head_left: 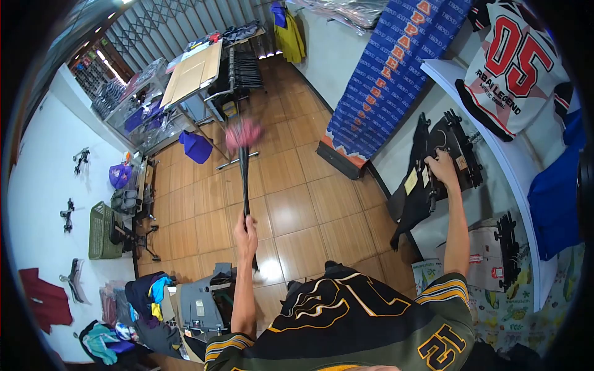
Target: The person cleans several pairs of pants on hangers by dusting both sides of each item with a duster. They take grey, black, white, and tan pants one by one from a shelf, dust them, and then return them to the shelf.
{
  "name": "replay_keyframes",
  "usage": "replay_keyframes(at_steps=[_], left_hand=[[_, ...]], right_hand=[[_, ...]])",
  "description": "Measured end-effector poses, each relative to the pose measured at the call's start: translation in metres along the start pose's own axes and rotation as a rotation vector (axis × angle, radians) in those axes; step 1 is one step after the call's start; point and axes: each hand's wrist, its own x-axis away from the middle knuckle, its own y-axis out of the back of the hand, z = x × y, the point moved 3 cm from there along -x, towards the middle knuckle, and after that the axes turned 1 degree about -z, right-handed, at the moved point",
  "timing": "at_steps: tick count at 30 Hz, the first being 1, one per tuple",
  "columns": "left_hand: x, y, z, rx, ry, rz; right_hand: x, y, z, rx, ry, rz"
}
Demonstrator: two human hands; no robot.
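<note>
My left hand (246, 232) is closed around the black handle of a duster (245, 176), which points away from me over the floor. Its pink head (243, 134) is blurred by motion. Out to the right, my right hand (442, 167) has its fingers curled at the top of dark clothes on a wall rack, beside black clip hangers (455, 122). A black garment (416, 196) with pale tags hangs slanted just left of that hand, and its upper edge appears to be between the fingers.
A tall blue banner (390, 77) stands against the right wall. Light garments (482, 256) hang below a white shelf (486, 114). A cardboard-topped table (193, 73) is at the back. On the left are a green basket (102, 232) and piled clothes (151, 303). Tiled floor (291, 201) lies between.
</note>
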Motion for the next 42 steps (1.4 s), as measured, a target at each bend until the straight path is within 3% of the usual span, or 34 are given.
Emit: replay_keyframes(at_steps=[3,4,7,10,12,14,16,18,20,22,24,27,29,30,32,34,37,39,42], left_hand=[[-0.016,0.005,-0.093,0.167,-0.089,-0.101],[-0.017,0.003,-0.11,0.175,-0.144,-0.132],[-0.002,-0.026,-0.14,0.192,-0.322,-0.087],[0.023,-0.06,-0.11,0.089,-0.545,0.172],[0.044,-0.079,-0.012,-0.297,-0.225,0.604],[0.065,-0.06,0.113,-0.474,-0.136,0.747],[0.081,-0.01,0.166,-0.558,0.105,0.651],[0.076,0.031,0.164,-0.55,0.131,0.346],[0.06,0.06,0.113,-0.381,-0.11,0.035],[0.054,0.084,-0.003,-0.146,0.077,0.008],[0.061,0.085,-0.066,0.161,-0.114,-0.105],[0.091,0.074,-0.1,0.141,-0.397,0.0],[0.114,0.043,-0.052,-0.023,-0.465,0.182],[0.124,0.036,-0.009,-0.15,-0.174,0.36],[0.135,0.046,0.09,-0.521,-0.116,0.51],[0.147,0.074,0.157,-0.566,0.0,0.547],[0.133,0.099,0.144,-0.453,0.054,0.253],[0.115,0.104,0.074,-0.246,0.072,0.122],[0.11,0.085,0.003,0.006,0.035,0.016]], right_hand=[[0.021,0.01,0.077,-0.216,-0.071,0.218],[0.026,0.01,0.099,-0.295,0.004,0.201],[0.062,0.031,0.186,-0.497,-0.052,0.238],[0.084,0.048,0.245,-0.654,0.024,0.316],[0.105,0.066,0.285,-0.677,0.06,0.303],[0.103,0.067,0.291,-0.704,0.078,0.241],[0.102,0.07,0.291,-0.739,0.093,0.237],[0.117,0.067,0.309,-0.731,0.156,0.192],[0.141,0.058,0.336,-0.748,0.242,0.129],[0.157,0.047,0.361,-0.751,0.272,0.082],[0.15,0.032,0.372,-0.796,0.337,0.089],[0.146,0.022,0.395,-0.829,0.372,0.098],[0.16,0.026,0.413,-0.852,0.351,0.076],[0.162,0.025,0.417,-0.875,0.362,0.12],[0.168,0.027,0.423,-0.891,0.364,0.167],[0.17,0.03,0.423,-0.938,0.371,0.211],[0.157,0.03,0.417,-1.172,0.427,0.447],[0.16,0.033,0.422,-1.265,0.48,0.57],[0.165,0.042,0.432,-1.141,0.549,0.489]])
